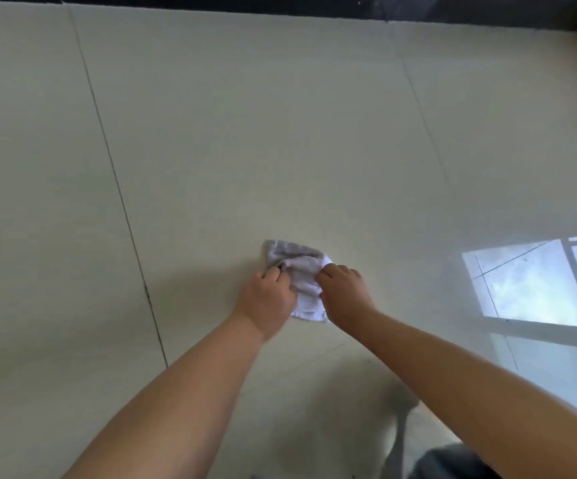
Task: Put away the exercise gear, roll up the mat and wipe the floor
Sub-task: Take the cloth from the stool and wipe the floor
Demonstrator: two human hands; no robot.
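Observation:
A small white and grey cloth [302, 271] lies crumpled on the pale tiled floor [245, 133] in the lower middle of the head view. My left hand [269, 299] grips the cloth's left side with curled fingers. My right hand [344, 293] grips its right side, knuckles up. Both hands hold the cloth down against the floor, and the cloth's middle shows between them. No mat or exercise gear is in view.
A dark band [211, 3] runs along the far edge of the floor. A bright window reflection [535, 281] shines on the tiles at right. Dark grout lines [121, 202] cross the floor. A dark shape [452, 464] sits at the bottom right.

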